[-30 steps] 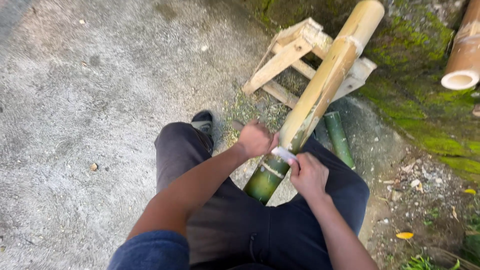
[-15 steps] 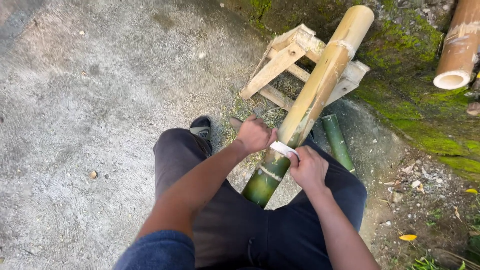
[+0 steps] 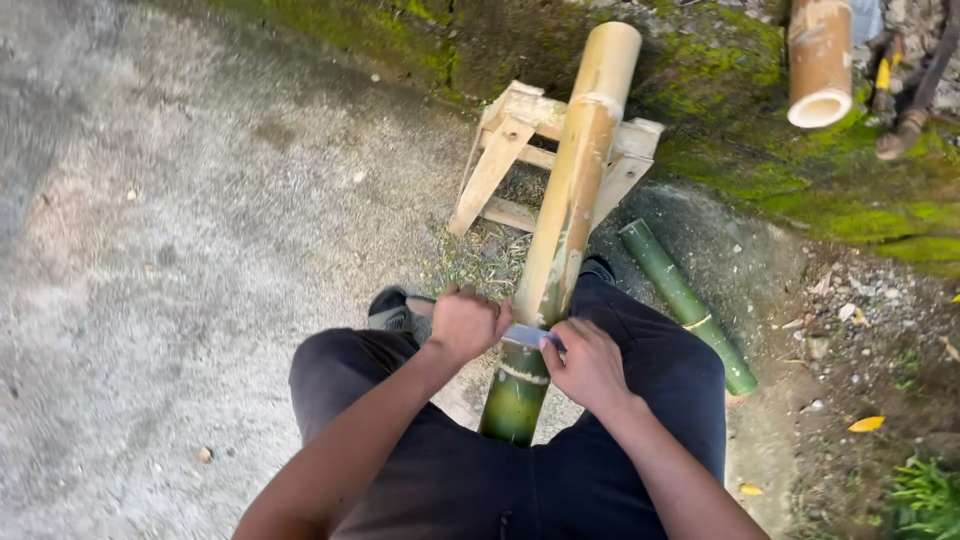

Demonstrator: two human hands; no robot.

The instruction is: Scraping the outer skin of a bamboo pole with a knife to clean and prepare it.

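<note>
You sit with a long bamboo pole (image 3: 565, 215) running between your knees, its far end resting on a small wooden stand (image 3: 520, 160). Your left hand (image 3: 466, 325) and right hand (image 3: 588, 365) each close their grip on one end of a flat metal blade (image 3: 525, 335) laid across the pole. A shorter green bamboo piece (image 3: 685, 300) lies on the ground to your right.

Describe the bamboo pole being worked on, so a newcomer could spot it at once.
Find the wooden stand by the mossy bank. The bamboo pole leans on it and runs down between the person's knees. Unlike the short green piece on the ground, it is scraped yellow, green only at its base.
</note>
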